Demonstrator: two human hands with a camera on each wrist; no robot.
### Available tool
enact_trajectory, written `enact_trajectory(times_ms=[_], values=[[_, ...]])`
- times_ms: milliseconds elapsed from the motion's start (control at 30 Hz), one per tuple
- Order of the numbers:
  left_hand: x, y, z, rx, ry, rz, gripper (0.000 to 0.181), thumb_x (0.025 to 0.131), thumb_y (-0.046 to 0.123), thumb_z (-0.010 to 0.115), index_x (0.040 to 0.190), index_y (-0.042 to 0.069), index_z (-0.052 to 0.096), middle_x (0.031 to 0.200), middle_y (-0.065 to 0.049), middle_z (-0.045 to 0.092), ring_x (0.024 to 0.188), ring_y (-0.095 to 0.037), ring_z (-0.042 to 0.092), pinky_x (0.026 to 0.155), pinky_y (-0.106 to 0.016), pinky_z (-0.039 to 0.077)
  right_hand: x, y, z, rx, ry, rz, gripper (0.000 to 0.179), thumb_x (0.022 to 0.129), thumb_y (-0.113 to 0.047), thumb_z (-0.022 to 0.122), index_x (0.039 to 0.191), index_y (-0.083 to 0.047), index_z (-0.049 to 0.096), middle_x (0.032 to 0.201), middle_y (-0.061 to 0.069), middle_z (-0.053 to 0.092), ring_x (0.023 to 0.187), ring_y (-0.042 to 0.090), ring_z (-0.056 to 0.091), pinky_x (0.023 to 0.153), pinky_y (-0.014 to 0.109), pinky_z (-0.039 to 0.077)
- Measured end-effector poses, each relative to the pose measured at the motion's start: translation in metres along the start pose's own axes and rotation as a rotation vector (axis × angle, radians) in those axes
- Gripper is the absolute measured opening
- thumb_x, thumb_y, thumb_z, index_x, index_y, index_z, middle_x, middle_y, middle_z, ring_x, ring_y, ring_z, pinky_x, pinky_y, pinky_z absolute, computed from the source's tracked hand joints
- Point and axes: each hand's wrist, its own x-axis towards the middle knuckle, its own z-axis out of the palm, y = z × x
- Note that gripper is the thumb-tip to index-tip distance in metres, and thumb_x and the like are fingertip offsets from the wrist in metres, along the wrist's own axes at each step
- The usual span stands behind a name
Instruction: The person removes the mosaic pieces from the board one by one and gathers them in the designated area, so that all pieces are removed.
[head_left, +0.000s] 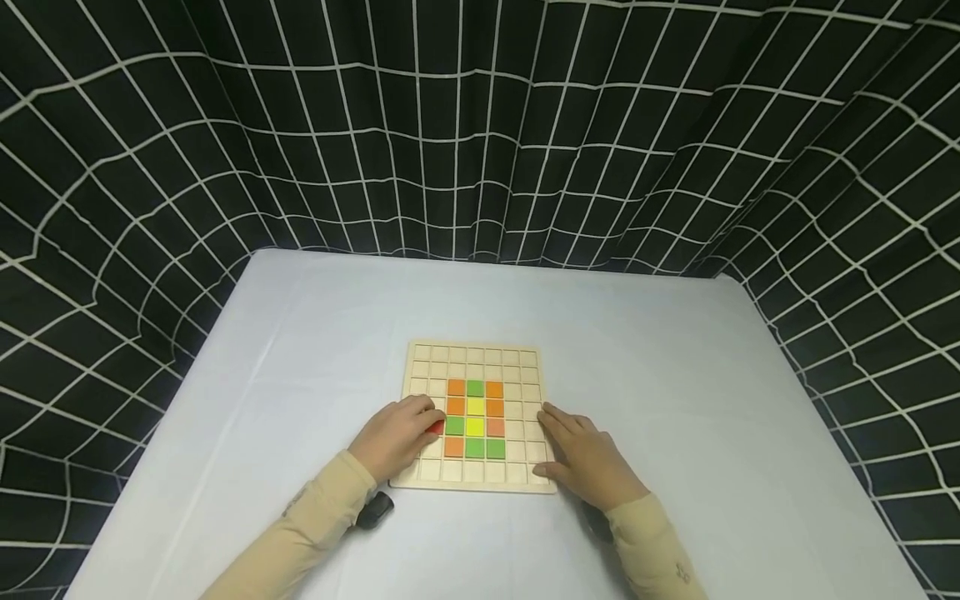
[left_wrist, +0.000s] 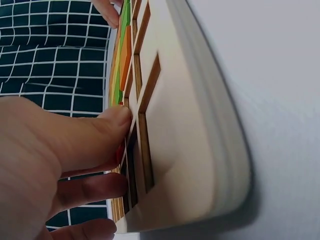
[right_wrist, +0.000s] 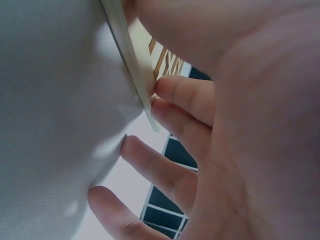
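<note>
A square wooden board with a grid of shallow cells lies on the table. Several flat orange, green and yellow square tiles fill a block three columns wide in its middle. My left hand reaches over the board's left side and pinches a red tile between thumb and fingers, just left of a green tile. In the left wrist view only a sliver of red shows behind the thumb. Along the board's right edge rests my right hand, fingers spread and relaxed, with some fingertips touching the rim.
A white cloth covers the table. Black curtains with a white grid pattern hang behind it and on both sides. A small black device sits at the left wrist, beside the board's near left corner.
</note>
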Motion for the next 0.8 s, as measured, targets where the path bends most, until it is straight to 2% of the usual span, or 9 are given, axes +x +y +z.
enact_trajectory(times_ms=[167,300,433,600,800], values=[[0.002,-0.0001,0.0004,-0.008,-0.007,-0.016,0.026,0.082,0.015,0.075,0.107,0.008,0.069,0.101,-0.001,0.063,0.09,-0.015,0.061,0.078,-0.032,0.052,0.0001,0.0013,0.0008,0.004,0.002,0.011,0.077,0.081,-0.047,0.069,0.144,-0.011,0.042,0.151,0.004,0.038,0.125,0.032,0.047,0.085,0.054,0.046],[0.0028,-0.0013,0.0015,-0.051,0.012,-0.028,0.025,0.081,0.014,0.076,0.105,0.008,0.07,0.096,0.0,0.062,0.083,-0.013,0.059,0.073,-0.028,0.052,-0.0003,0.0012,0.0007,0.004,0.008,0.008,0.077,0.081,-0.048,0.069,0.143,-0.011,0.043,0.151,0.004,0.039,0.125,0.032,0.048,0.084,0.054,0.046],[0.0034,-0.0029,0.0031,-0.076,0.023,-0.02,0.026,0.082,0.013,0.076,0.106,0.008,0.07,0.092,0.002,0.056,0.076,-0.009,0.051,0.068,-0.023,0.049,-0.0022,0.0014,0.0005,0.004,0.039,-0.004,0.076,0.08,-0.048,0.069,0.142,-0.01,0.045,0.149,0.004,0.041,0.123,0.032,0.049,0.081,0.053,0.047],[0.0025,-0.0057,0.0047,-0.089,0.003,-0.032,0.027,0.082,0.015,0.075,0.109,0.012,0.069,0.092,0.003,0.053,0.076,-0.008,0.048,0.067,-0.022,0.047,-0.0029,0.0024,0.0021,0.007,0.056,-0.007,0.078,0.079,-0.049,0.07,0.142,-0.012,0.044,0.149,0.003,0.041,0.123,0.031,0.049,0.082,0.052,0.047],[0.0009,-0.0092,0.0067,-0.104,-0.024,-0.05,0.028,0.084,0.02,0.074,0.111,0.014,0.066,0.097,0.003,0.057,0.081,-0.008,0.052,0.072,-0.024,0.049,-0.0025,0.0044,0.0049,0.004,0.05,-0.001,0.079,0.079,-0.051,0.068,0.144,-0.013,0.043,0.15,0.002,0.04,0.124,0.031,0.049,0.083,0.051,0.047]])
